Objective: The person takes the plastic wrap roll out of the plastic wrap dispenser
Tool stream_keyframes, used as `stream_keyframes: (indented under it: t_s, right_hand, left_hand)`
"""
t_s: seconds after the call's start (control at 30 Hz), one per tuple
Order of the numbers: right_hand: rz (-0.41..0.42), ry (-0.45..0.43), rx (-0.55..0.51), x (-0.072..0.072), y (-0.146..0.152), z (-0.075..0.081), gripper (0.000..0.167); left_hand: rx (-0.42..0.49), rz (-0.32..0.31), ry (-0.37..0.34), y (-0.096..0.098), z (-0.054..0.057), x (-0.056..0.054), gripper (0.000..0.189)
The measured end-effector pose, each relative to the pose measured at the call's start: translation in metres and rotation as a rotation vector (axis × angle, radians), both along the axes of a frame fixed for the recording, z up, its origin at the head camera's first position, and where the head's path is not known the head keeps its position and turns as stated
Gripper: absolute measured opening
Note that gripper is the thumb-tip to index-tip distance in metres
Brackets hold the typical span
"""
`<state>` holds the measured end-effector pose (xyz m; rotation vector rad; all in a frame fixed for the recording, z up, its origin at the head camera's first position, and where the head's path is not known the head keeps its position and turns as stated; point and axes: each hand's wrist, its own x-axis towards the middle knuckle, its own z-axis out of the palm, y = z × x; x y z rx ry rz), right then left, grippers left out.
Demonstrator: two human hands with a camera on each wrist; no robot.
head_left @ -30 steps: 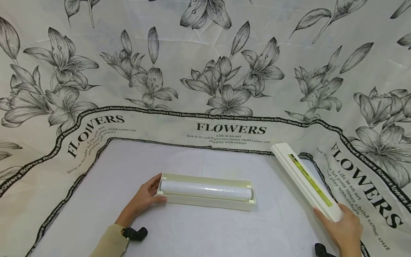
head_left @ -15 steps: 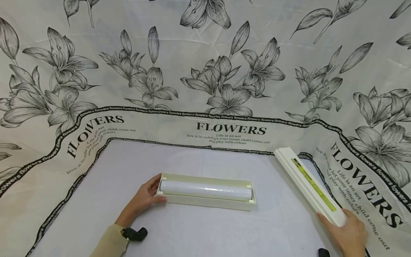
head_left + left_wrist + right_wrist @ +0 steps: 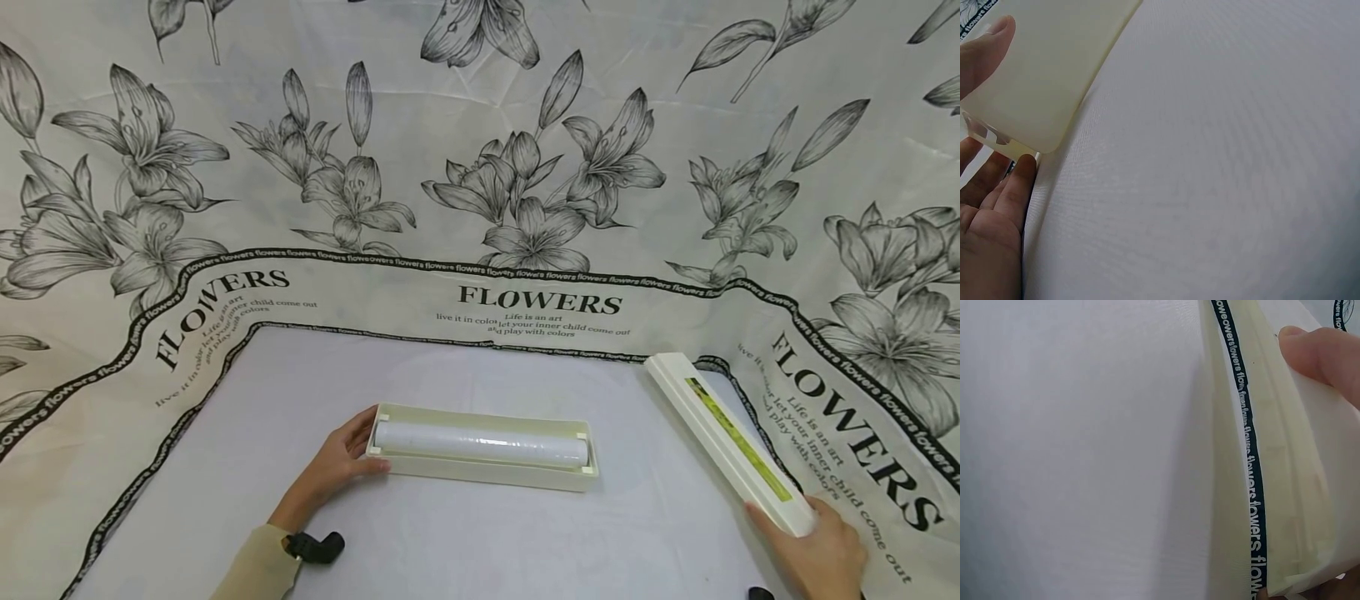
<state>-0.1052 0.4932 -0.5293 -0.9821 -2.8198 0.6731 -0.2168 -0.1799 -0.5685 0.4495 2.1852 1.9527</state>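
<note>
My left hand (image 3: 341,458) grips the left end of a long cream plastic box (image 3: 487,474), thumb on its front wall and fingers round the end. Inside the box lies a roll of cling film (image 3: 480,443), shiny along its top. In the left wrist view the thumb presses the smooth wall of the box (image 3: 1041,75). Over at the right, my right hand (image 3: 821,546) holds the near end of the box's lid (image 3: 697,433), which slants away to the far left and carries a yellow-green label. The right wrist view shows the hollow underside of the lid (image 3: 1291,462).
A white cloth (image 3: 465,542) covers the table under the box. Its printed border (image 3: 540,304) with black bands runs round the back and sides. Behind rises a hanging fabric (image 3: 525,167) with black lily drawings. A black wrist mount (image 3: 317,547) sits by the left sleeve.
My right hand and the lid have shifted a little to the right and nearer to me. The left hand, the box and the roll have stayed put.
</note>
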Motion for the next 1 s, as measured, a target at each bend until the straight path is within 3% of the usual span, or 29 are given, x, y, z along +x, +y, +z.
stream_keyframes:
  t_s: [0.23,0.5,1.0]
  right_hand:
    - [0.010,0.020,0.023,0.0021,0.0001,-0.0005,0.111]
    - [-0.025,-0.024,0.005,0.0043,-0.0017,-0.0008,0.116]
    - [-0.008,-0.034,0.020,0.0022,-0.0015,0.0012,0.117]
  left_hand:
    - [0.002,0.001,-0.003,0.0002,0.0014,0.0007,0.101]
    - [0.018,0.000,-0.013,0.0012,0.0038,0.0020,0.102]
    - [0.029,-0.015,0.009,0.0001,0.0012,0.0007,0.101]
